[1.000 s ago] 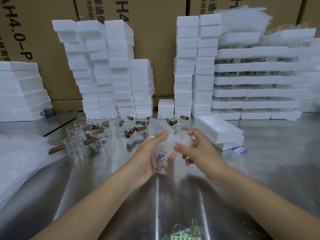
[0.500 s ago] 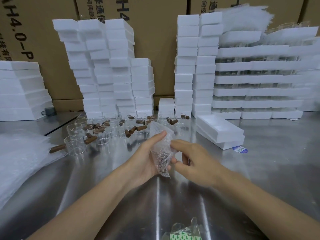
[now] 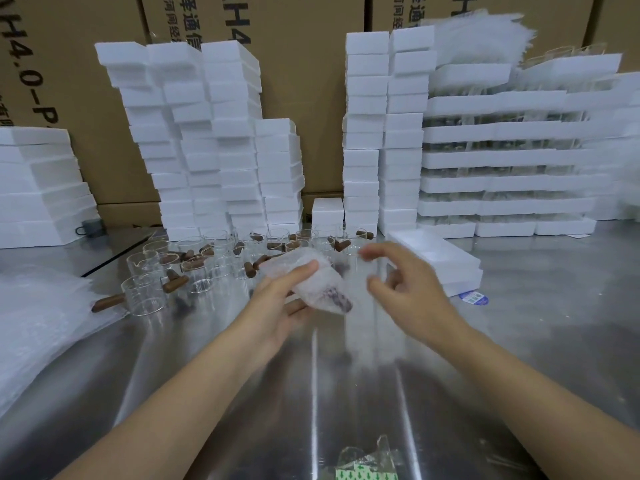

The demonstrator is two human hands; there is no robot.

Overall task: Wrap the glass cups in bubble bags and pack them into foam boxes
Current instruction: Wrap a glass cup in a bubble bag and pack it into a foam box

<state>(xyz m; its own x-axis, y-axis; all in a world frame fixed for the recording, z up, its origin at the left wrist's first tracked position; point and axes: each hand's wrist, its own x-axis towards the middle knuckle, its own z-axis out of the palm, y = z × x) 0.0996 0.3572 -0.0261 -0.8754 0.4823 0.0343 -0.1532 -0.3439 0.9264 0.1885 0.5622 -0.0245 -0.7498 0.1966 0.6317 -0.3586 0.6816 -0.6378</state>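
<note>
Release, right side. Half a second back the right hand [image 3: 412, 292] was pinching the bubble bag together with the left; now it has come off and hangs just beside the bundle, fingers loosely curled and holding nothing. It is motion-blurred, so I cannot read it more finely.

The left hand [image 3: 277, 306] alone grips the wrapped cup [image 3: 318, 285], thumb across the top and fingers underneath, above the steel table [image 3: 554, 323]. A dark shape, likely the cup's handle, shows through the film at the lower end.

My reading: the wrap on this cup is about finished and boxing comes next. The nearest foam box [image 3: 440, 258] lies flat just beyond the right hand. I cannot tell if its cavity is free.

Surface: brushed metal, strong glare streaks. Unwrapped glass cups [image 3: 194, 268] with brown handles are clustered behind the hands. A heap of bubble bags [image 3: 38, 317] sits at far left, a blue sticker [image 3: 472, 298] by the box, and green-printed scraps [image 3: 363, 465] at the near edge.

Room: foam stacks [image 3: 214, 133] rise against brown cartons [image 3: 311, 64]. Wide foam trays [image 3: 502, 157] stand at right, glassware between the layers.
</note>
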